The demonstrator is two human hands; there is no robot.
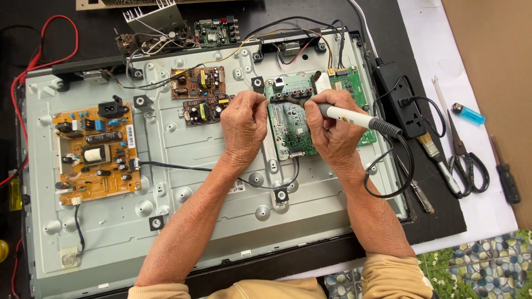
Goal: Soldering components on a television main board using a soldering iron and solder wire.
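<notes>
- Head view: the back cover is already off a flat-panel television, so its grey pressed-metal chassis (183, 221) lies bare on the dark worktop (438, 210), with all its boards still mounted and wired.
- The right hand (332, 130) is closed around a soldering iron (349, 117), white-bodied with a dark grip collar; its tip rests on the upper part of the green main board (288, 127), right of centre on the chassis.
- The left hand (244, 122) is curled with fingertips pinched together at the same spot; whether it grips solder wire or a small part I cannot tell.
- Judging by this, the soldering on the green board is mid-way: the iron is on the joint, and reassembly is not begun.
- The iron's black cord (388, 177) loops glossy and rubbery back to a black power strip (396, 97).
- An orange-brown power supply board (97, 152) at the left carries a transformer, capacitors and a black socket.
- Two small brown boards (202, 94) sit near the top centre.
- To the right, on a white sheet (476, 216), lie a paintbrush (438, 158), black-handled scissors (465, 160), a translucent blue lighter (468, 113) and a dark-handled screwdriver (505, 177).
- Red wires (33, 52) trail off the left edge.
</notes>
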